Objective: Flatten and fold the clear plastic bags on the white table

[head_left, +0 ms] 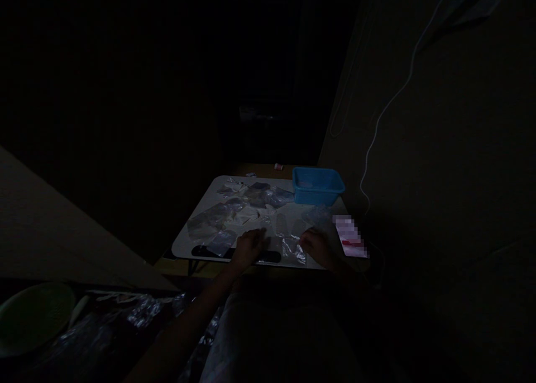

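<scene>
The light is dim, so fine detail is lost. My left hand [250, 245] is over the front of a small white table, its fingers curled together; whatever they may hold is too dark to make out. My right hand [316, 246] is closed, with its fingertips at the upper right edge of a shiny clear plastic bag [294, 252], seemingly pinching it. That bag lies flat between both hands. More clear plastic bags [213, 218] are strewn over the left and middle of the table. Another crumpled plastic bag [318, 214] lies beyond my right hand.
A blue plastic basin [318, 196] stands at the table's [184, 246] back right corner. A lit phone [350, 237] rests at the right edge. Behind it, a white cable [377, 129] hangs along the wall. A green round object [36, 316] and shiny plastic lie low at left.
</scene>
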A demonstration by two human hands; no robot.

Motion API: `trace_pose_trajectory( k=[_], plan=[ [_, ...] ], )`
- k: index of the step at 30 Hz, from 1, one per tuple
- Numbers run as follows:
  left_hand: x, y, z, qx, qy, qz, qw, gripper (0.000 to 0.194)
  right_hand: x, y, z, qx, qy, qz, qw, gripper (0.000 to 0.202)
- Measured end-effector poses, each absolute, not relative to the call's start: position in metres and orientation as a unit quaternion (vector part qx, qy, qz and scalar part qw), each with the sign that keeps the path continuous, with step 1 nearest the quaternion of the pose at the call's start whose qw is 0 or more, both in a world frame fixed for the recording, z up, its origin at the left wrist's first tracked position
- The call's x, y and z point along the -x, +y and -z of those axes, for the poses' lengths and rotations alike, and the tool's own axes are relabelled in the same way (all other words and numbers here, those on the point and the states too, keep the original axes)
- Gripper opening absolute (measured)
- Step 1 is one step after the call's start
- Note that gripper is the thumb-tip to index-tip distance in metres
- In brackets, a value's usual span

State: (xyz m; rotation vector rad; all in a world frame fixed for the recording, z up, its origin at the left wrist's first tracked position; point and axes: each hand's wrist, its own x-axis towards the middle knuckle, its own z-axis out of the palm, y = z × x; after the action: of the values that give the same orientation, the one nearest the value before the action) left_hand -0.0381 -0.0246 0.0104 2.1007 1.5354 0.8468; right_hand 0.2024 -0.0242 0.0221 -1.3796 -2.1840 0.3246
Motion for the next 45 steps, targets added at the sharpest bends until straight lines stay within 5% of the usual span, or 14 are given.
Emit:
trace_pose_trajectory(
  k=[8, 12, 16, 29, 38, 45],
  plan=[
    [0.039, -0.024, -0.014, -0.625, 0.548, -0.370, 0.415, 0.025, -0.200, -0.021, -0.046, 0.482, -0.717, -0.319, 0.390, 0.017],
    [0.035, -0.022, -0.019, -0.618, 0.535, -0.385, 0.428, 0.018, -0.199, -0.021, -0.050, 0.469, -0.644, -0.419, 0.435, 0.021],
    [0.031, -0.017, -0.020, -0.610, 0.533, -0.413, 0.417, 0.018, -0.202, -0.027, -0.036, 0.472, -0.605, -0.484, 0.421, 0.050],
    [0.031, -0.008, -0.005, -0.623, 0.555, -0.407, 0.371, 0.013, -0.204, -0.027, 0.009, 0.540, -0.639, -0.379, 0.396, 0.028],
    [0.030, -0.008, 0.001, -0.641, 0.557, -0.383, 0.364, 0.027, -0.204, -0.024, 0.023, 0.552, -0.630, -0.333, 0.433, 0.036],
    [0.020, -0.022, -0.002, -0.683, 0.487, -0.399, 0.370, 0.038, -0.207, -0.025, 0.020, 0.564, -0.627, -0.312, 0.437, 0.024]
  ],
)
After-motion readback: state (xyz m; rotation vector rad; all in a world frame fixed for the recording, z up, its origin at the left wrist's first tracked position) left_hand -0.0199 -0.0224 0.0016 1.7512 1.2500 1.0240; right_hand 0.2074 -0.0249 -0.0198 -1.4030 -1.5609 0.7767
